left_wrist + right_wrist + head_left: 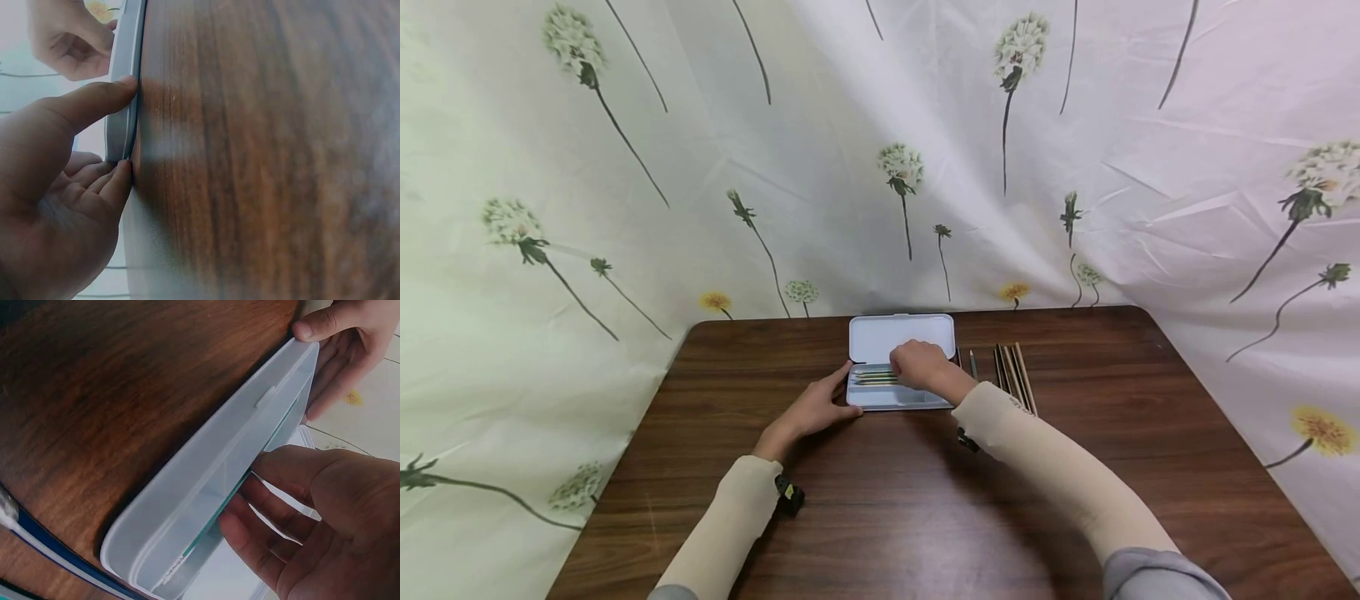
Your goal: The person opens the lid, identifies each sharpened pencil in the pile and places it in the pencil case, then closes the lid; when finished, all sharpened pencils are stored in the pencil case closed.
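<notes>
A white hinged pencil case (887, 400) lies open near the table's back edge, its lid (867, 337) folded back. Several pencils (872, 378) lie inside, side by side. At the case's left end, my left hand (812, 408) holds it, thumb at the front corner and fingers round the side; the left wrist view shows the thumb on the case wall (119, 134). My right hand (921, 364) reaches over the case from the right. In the right wrist view its thumb and fingers pinch a green pencil (203, 534) lying along the inside. The fingertips are partly hidden.
Several loose pencils (1017, 375) lie on the dark wooden table (880, 508) right of the case, beside a shorter dark pencil (973, 364). A blue-and-white striped pencil (56, 556) shows near the case's end. A flower-printed curtain (835, 208) hangs behind the table.
</notes>
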Motion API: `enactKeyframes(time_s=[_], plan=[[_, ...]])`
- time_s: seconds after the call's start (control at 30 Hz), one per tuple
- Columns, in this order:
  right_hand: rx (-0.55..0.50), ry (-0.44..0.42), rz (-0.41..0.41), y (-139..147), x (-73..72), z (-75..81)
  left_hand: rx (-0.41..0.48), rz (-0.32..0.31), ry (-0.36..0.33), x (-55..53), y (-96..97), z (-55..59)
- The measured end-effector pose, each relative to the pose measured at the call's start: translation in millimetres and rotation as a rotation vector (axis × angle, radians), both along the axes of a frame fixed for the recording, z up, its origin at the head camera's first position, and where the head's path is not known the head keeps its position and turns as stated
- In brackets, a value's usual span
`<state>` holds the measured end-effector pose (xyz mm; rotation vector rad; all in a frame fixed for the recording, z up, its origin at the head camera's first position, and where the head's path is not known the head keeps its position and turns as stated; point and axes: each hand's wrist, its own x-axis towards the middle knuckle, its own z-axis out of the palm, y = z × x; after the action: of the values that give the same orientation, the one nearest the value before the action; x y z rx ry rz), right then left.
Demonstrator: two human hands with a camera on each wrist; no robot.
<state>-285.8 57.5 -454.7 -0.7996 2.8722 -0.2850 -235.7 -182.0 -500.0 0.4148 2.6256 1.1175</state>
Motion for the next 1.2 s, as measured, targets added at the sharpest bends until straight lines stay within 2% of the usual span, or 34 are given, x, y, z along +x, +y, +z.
enactKeyframes(time_s=[0.4,0.63,0.97,1.2], plan=[[0.002,-0.014,0.019,2.0,-0.9,1.1,-0.002,0.002,-0.006,-1.8,-1.3,-2.9],[0.003,0.008,0.028,13.1,-3.7,11.0,0.002,0.005,-0.007,-0.8,-0.1,-2.7],[-0.018,0.051,0.034,51.0,4.4,35.7,-0.007,0.001,0.001,-0.4,1.5,-0.4],[-0.060,0.055,-0.008,85.7,9.1,35.7,-0.028,0.006,0.003,-1.1,0.6,-2.6]])
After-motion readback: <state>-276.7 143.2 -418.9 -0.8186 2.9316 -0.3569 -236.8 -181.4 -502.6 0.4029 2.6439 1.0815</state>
